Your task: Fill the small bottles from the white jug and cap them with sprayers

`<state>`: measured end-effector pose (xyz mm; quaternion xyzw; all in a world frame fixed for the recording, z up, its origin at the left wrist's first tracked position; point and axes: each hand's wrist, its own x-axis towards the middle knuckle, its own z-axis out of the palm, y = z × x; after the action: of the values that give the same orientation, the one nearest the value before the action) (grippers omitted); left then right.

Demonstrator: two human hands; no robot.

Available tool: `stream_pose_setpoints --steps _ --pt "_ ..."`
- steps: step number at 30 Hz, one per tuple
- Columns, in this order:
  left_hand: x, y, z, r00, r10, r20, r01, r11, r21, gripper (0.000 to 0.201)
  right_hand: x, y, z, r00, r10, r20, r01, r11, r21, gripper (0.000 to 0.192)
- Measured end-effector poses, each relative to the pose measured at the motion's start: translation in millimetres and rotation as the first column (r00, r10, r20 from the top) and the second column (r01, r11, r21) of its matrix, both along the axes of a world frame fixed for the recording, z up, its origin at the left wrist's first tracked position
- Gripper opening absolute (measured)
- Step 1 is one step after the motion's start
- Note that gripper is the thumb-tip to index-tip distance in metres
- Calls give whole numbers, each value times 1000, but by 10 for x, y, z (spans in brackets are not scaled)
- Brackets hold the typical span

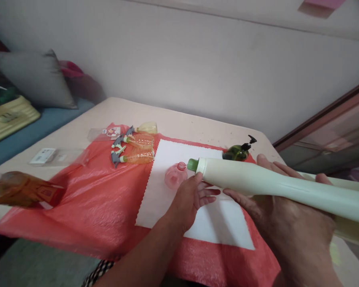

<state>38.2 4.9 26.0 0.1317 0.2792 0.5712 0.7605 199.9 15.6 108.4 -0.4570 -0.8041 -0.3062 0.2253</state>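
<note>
My right hand [287, 215] grips a long pale-green bottle [257, 181] with a green cap [192, 164], held sideways and pointing left over a white cloth [170, 159]. My left hand [188, 197] reaches under the bottle's neck, fingers spread, close to a small pink funnel [174, 175] lying on the cloth. I cannot tell whether the fingers touch the funnel or the bottle.
A red plastic sheet [101, 199] covers the table [182, 123]. Three small orange spray bottles [137, 149] lie at its far left, a dark green pump bottle [237, 151] at the far right, an orange bottle [20, 191] at the left edge. Clear packets [52, 156] lie beside the sheet.
</note>
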Motion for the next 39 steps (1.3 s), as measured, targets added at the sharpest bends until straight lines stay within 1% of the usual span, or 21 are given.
stream_pose_setpoints --steps 4,10,16,23,35,39 --pt "-2 1 -2 1000 0 -3 0 1000 0 39 -4 0 1 1000 -12 4 12 1000 -3 81" --pt "-2 0 4 1000 -4 -4 4 1000 3 40 -5 -6 -2 1000 8 -4 -8 1000 2 80" --pt "5 9 -20 1000 -8 5 8 1000 5 39 16 -2 -10 1000 -1 17 1 1000 10 80" --pt "5 6 -11 1000 -8 11 7 1000 13 40 3 -27 1 1000 -14 5 14 1000 -14 78" --pt "1 -5 -11 1000 -12 6 12 1000 22 40 4 -46 -2 999 -30 -13 29 998 -53 84" --pt "-2 -7 -3 1000 -12 5 12 1000 24 40 -3 -52 4 999 -24 -22 23 998 -57 83"
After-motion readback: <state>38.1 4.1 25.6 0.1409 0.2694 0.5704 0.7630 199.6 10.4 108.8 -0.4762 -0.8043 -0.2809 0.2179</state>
